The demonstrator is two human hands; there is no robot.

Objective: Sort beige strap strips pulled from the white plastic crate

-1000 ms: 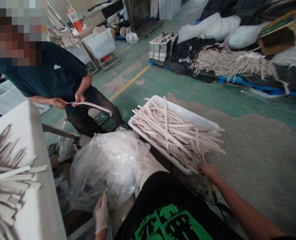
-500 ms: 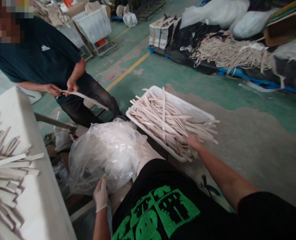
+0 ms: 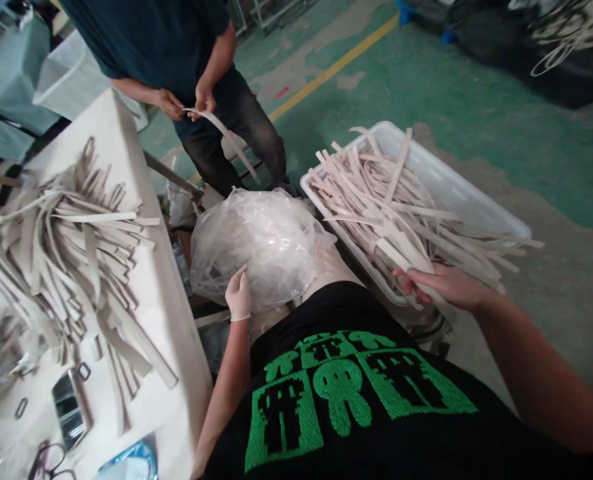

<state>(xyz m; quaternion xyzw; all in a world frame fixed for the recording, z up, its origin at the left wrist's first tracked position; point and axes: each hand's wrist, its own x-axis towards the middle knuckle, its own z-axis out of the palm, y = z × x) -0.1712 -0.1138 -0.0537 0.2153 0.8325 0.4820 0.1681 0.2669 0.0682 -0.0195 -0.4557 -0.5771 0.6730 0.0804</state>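
My right hand (image 3: 443, 285) reaches into the near end of a white plastic tub (image 3: 469, 207) and closes on a few of the beige strips (image 3: 386, 207) piled inside. My left hand (image 3: 239, 297), in a white glove, rests against a bulging clear plastic bag (image 3: 263, 243) in front of my lap; its fingers lie flat on the film. My black shirt with a green print (image 3: 343, 390) fills the bottom of the view.
A white table (image 3: 149, 287) on the left carries a heap of beige strips (image 3: 61, 247), a phone (image 3: 70, 407) and metal rings. Another person (image 3: 196, 47) in a dark shirt stands beyond the bag, holding one strip (image 3: 226, 137) in both hands. Green floor with a yellow line lies behind.
The view has tilted down and left, bringing the table's strips into sight. My right hand has pulled back to the tub's near end with strips in it. My left hand has stayed on the bag.
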